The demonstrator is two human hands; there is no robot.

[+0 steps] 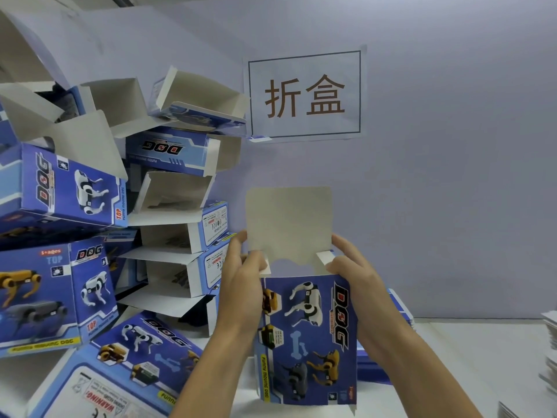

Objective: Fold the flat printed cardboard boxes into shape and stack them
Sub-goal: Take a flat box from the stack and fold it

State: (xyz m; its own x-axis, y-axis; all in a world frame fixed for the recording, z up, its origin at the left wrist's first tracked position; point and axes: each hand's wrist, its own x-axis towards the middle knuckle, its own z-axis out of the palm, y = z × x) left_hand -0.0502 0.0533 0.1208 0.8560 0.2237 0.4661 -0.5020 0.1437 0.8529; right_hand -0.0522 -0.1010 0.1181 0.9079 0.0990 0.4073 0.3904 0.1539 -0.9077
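I hold a blue printed "DOG" cardboard box [307,336] upright in front of me, opened into a tube shape. Its grey top flap [289,224] stands straight up. My left hand [241,282] grips the box's upper left edge, fingers curled over a small side flap. My right hand [352,273] grips the upper right edge, thumb and fingers pinching the other side flap. To the left rises a leaning stack of folded boxes [180,236] with open ends facing me.
More folded blue boxes [60,188] pile at the far left, one lying flat at the lower left [120,372]. Flat blanks [394,342] lie behind the held box, white sheets [551,357] at the right edge. A paper sign [304,95] hangs on the wall.
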